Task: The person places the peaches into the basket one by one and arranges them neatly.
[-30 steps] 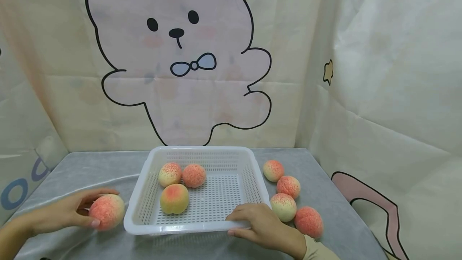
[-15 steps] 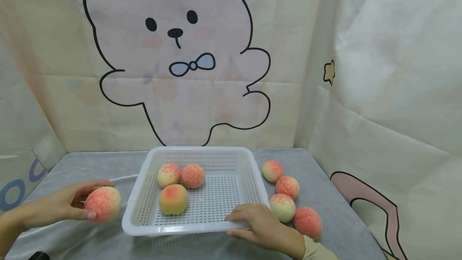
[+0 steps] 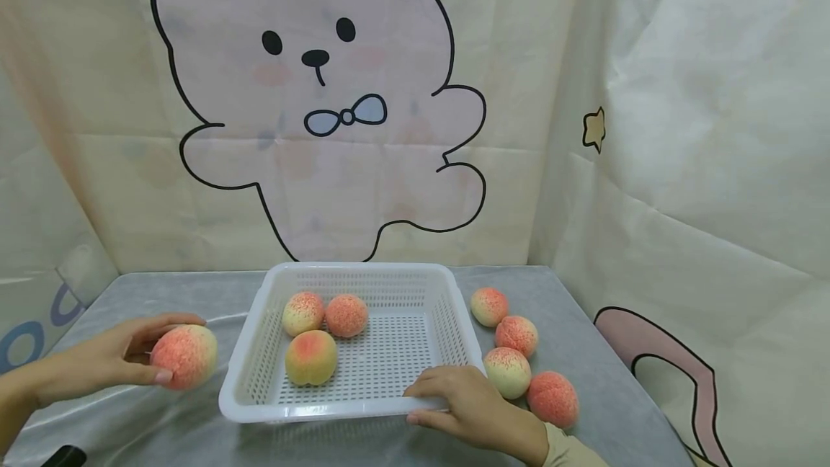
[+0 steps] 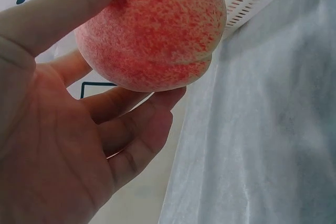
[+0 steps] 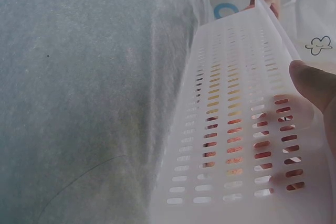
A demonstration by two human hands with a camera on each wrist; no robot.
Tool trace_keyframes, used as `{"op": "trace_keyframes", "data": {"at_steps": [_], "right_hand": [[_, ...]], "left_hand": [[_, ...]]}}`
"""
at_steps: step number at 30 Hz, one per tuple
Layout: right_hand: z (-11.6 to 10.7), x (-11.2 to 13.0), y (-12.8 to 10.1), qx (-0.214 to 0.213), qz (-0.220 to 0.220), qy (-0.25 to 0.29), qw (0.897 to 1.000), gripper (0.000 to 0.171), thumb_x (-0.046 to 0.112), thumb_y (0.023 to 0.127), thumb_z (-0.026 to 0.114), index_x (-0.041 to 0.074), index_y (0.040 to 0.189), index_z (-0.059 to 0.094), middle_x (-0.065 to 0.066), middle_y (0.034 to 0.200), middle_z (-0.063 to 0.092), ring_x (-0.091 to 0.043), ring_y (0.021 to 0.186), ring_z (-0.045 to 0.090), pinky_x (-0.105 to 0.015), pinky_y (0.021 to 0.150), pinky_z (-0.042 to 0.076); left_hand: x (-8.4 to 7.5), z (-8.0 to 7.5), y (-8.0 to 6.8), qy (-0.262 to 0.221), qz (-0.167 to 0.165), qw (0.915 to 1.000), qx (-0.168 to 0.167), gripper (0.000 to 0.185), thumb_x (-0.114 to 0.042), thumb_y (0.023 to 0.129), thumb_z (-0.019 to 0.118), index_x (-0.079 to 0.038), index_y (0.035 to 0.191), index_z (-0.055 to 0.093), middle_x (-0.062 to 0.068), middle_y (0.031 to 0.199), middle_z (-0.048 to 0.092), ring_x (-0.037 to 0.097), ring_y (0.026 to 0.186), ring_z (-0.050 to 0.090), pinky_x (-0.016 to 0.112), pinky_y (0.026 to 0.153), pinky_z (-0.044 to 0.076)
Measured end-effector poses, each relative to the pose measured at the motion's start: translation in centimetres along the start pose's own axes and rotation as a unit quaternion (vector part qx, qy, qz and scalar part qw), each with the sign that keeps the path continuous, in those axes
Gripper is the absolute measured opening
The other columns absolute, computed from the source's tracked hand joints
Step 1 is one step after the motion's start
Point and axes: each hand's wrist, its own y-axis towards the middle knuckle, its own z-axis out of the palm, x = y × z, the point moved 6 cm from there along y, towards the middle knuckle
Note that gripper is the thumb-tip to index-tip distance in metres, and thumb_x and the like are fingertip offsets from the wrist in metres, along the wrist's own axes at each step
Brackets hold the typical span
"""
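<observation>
One peach (image 3: 184,357), lower left of frame, left hand (image 3: 132,352) gripping it; right hand (image 3: 467,403) pinching basket rim (image 3: 324,411), lower centre. Likely needing soft, even hold on peach, steady basket rim.

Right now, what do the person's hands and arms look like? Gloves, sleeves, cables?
No gloves. The left hand and left forearm show no sleeve. Above the right hand, a cream sleeve begins near the wrist. No cables visible on either.
</observation>
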Motion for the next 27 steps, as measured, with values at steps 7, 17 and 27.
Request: {"op": "trace_keyframes", "data": {"at_steps": [7, 17, 27], "right_hand": [[0.0, 0.0, -0.1, 0.002, 0.003, 0.003, 1.000, 0.017, 0.034, 0.091, 0.074, 0.025, 0.106, 0.076, 0.015, 0.099, 0.074, 0.004, 0.091, 0.067, -0.013, 0.078, 0.050], [0.0, 0.0, -0.1, -0.001, -0.001, 0.007, 1.000, 0.017, 0.034, 0.092, 0.073, 0.026, 0.106, 0.075, 0.015, 0.099, 0.074, 0.004, 0.091, 0.066, -0.012, 0.078, 0.049], [0.0, 0.0, 0.0, 0.003, -0.001, 0.005, 1.000, 0.017, 0.033, 0.091, 0.074, 0.025, 0.106, 0.076, 0.015, 0.099, 0.074, 0.004, 0.091, 0.067, -0.011, 0.078, 0.049]], "left_hand": [[-1.2, -0.1, 0.7, -0.001, 0.010, 0.9999, 0.005, 0.059, 0.001, 0.098, 0.057, -0.027, 0.149, 0.041, -0.014, 0.135, 0.061, 0.013, 0.110, 0.065, 0.027, 0.086, 0.058], [-3.2, -0.1, 2.0, 0.025, 0.013, 0.9996, -0.002, 0.059, -0.002, 0.097, 0.061, -0.003, 0.150, 0.036, -0.014, 0.133, 0.062, 0.015, 0.108, 0.068, 0.029, 0.083, 0.059], [-4.2, -0.5, 3.3, 0.067, 0.004, 0.9973, -0.030, 0.063, -0.010, 0.096, 0.064, -0.003, 0.151, 0.034, -0.014, 0.128, 0.061, 0.015, 0.101, 0.064, 0.029, 0.079, 0.058]]}}
